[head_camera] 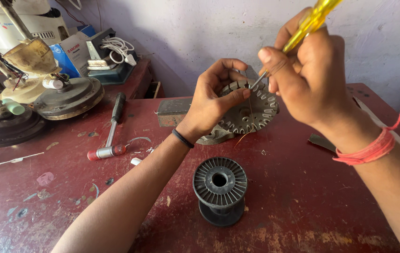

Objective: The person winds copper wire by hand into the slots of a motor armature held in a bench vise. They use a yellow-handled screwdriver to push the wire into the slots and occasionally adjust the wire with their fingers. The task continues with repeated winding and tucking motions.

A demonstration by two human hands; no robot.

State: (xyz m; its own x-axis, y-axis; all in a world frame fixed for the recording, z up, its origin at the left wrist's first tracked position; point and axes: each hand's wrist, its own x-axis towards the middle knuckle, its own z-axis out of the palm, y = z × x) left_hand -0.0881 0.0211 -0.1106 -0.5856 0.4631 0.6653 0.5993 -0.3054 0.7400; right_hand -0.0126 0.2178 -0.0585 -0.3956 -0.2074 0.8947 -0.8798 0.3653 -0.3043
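The left hand covers the near-left part of the slotted metal core, so its rim there is hidden, and what the core sits on is hard to make out: only a grey edge pokes out below the wrist. The top of the yellow-handled screwdriver runs out of view above the right hand, and its tip is too small to read clearly where it meets the slots.

The core is a flat, round, dull grey disc with evenly cut teeth around its edge, tilted up toward the person between the two hands. A thin strand of wire crosses its face. The left hand is curled around its rim, thumb on the front; the right hand is closed on the screwdriver shaft, pressing the tip at the upper rim.

Below both hands a black plastic spool stands upright on the red table. Well left of the left forearm lies a hammer.
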